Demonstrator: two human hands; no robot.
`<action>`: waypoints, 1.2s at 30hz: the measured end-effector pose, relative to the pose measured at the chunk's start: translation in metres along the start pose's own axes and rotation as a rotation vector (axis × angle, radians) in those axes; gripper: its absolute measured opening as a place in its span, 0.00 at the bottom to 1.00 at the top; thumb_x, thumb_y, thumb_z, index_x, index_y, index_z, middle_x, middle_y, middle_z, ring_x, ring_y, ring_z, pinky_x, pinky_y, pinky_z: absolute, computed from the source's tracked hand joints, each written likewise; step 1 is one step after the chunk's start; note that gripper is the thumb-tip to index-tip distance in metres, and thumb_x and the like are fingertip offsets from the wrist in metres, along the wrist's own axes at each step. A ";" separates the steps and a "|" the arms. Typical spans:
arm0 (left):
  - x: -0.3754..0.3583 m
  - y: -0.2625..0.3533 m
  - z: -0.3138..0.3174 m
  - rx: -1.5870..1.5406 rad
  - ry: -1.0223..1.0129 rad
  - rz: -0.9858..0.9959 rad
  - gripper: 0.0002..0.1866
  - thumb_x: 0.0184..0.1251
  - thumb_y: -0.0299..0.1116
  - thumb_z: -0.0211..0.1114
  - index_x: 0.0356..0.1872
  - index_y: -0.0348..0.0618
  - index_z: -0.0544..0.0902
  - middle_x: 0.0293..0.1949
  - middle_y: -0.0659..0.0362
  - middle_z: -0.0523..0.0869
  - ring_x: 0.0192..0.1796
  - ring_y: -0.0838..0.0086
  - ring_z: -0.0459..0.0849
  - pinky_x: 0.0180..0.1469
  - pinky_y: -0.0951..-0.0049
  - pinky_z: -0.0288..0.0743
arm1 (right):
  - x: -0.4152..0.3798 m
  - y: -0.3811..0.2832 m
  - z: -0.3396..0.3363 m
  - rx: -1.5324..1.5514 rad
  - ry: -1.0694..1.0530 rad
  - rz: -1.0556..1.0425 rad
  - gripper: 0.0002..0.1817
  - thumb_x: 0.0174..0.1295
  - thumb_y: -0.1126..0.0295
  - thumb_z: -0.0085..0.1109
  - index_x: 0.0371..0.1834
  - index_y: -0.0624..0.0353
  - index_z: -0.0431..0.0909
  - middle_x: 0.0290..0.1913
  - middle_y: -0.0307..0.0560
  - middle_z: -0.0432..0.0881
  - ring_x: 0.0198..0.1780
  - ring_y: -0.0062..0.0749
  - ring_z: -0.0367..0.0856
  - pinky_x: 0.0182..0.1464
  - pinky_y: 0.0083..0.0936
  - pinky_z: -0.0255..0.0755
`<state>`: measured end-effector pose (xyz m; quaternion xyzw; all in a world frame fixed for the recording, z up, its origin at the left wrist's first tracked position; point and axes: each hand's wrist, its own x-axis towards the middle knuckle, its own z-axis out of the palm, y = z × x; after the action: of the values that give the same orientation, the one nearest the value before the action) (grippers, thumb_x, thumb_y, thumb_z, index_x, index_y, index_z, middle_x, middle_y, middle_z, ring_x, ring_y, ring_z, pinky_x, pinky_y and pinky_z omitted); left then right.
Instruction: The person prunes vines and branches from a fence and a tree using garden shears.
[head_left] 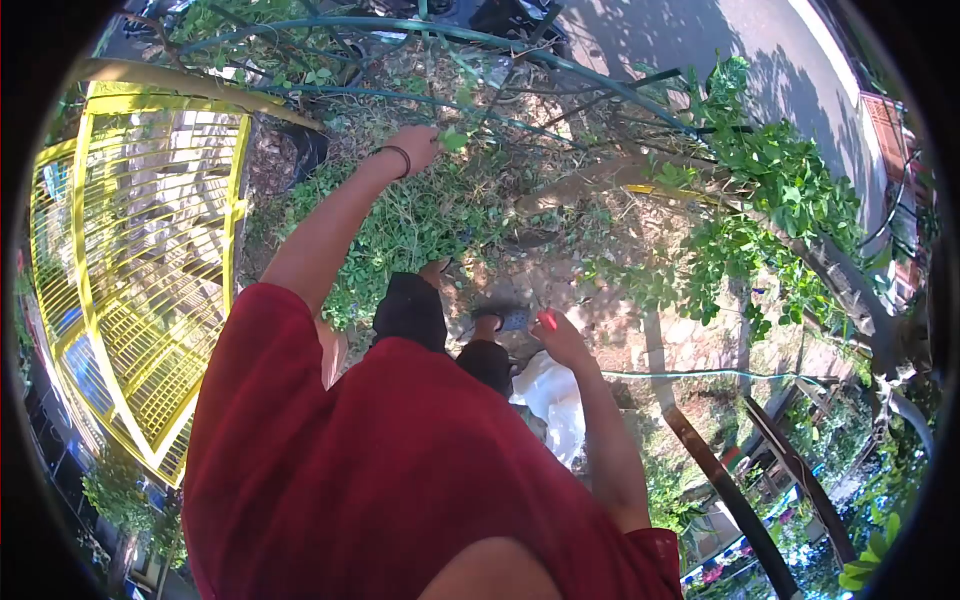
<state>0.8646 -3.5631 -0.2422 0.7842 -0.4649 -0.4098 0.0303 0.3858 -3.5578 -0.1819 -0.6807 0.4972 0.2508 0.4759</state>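
My left hand (415,150), with a dark band at the wrist, reaches out over the weeds. Its fingers are closed, and a green leafy sprig (455,138) sticks out past the fingertips. Lower down, my right hand (562,338) is closed around a small tool with a red handle (546,320); its working end is too small to make out. Low green weeds (375,235) cover the soil below my left arm. A white plastic sack (555,402) lies beside my legs, partly hidden by my right forearm.
A yellow barred metal gate (88,250) stands at the left. Green metal hoops (560,62) arch across the far side. A tree trunk (835,265) and leafy branches (790,185) rise at the right, with a thin hose (690,375) below. Pavement (650,40) lies beyond.
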 end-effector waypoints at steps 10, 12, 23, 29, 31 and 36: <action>-0.082 0.104 -0.125 0.122 0.451 0.341 0.33 0.69 0.54 0.59 0.67 0.42 0.69 0.67 0.49 0.70 0.72 0.57 0.65 0.68 0.57 0.67 | -0.062 0.004 0.003 0.162 0.127 0.006 0.23 0.55 0.57 0.67 0.39 0.67 0.71 0.43 0.60 0.81 0.47 0.48 0.81 0.48 0.39 0.71; -0.085 0.131 -0.178 -0.257 0.619 0.504 0.22 0.69 0.50 0.61 0.54 0.45 0.80 0.49 0.56 0.82 0.48 0.66 0.83 0.55 0.65 0.75 | -0.079 0.001 0.001 0.224 0.155 0.060 0.24 0.57 0.56 0.65 0.42 0.68 0.72 0.47 0.60 0.81 0.51 0.48 0.81 0.51 0.38 0.71; 0.059 0.191 -0.235 -0.067 -0.322 0.011 0.53 0.57 0.77 0.49 0.75 0.48 0.58 0.74 0.45 0.56 0.76 0.45 0.52 0.73 0.43 0.52 | -0.150 0.058 0.044 0.294 0.212 0.288 0.34 0.58 0.45 0.61 0.50 0.69 0.71 0.48 0.66 0.78 0.54 0.54 0.77 0.55 0.41 0.68; 0.077 0.195 -0.242 -0.021 -0.512 0.025 0.27 0.63 0.61 0.60 0.56 0.56 0.83 0.61 0.65 0.78 0.52 0.68 0.77 0.50 0.64 0.75 | -0.172 0.089 0.104 0.422 0.161 0.425 0.42 0.55 0.40 0.60 0.56 0.71 0.70 0.54 0.70 0.77 0.59 0.58 0.76 0.59 0.43 0.68; 0.074 0.202 -0.247 -0.006 -0.554 0.003 0.27 0.63 0.61 0.60 0.54 0.56 0.84 0.58 0.67 0.81 0.46 0.72 0.79 0.48 0.64 0.76 | -0.178 0.076 0.106 0.482 0.172 0.423 0.43 0.54 0.40 0.61 0.59 0.72 0.70 0.55 0.70 0.77 0.60 0.58 0.75 0.60 0.42 0.67; 0.083 0.208 -0.248 0.115 -0.453 0.240 0.18 0.64 0.52 0.66 0.46 0.51 0.87 0.40 0.66 0.86 0.41 0.76 0.79 0.42 0.72 0.75 | -0.177 0.063 0.112 0.476 0.192 0.386 0.42 0.53 0.41 0.61 0.56 0.72 0.71 0.54 0.69 0.78 0.59 0.57 0.76 0.59 0.41 0.68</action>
<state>0.9033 -3.8256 -0.0397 0.6122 -0.5720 -0.5414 -0.0707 0.2758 -3.3831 -0.1094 -0.4637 0.7046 0.1478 0.5163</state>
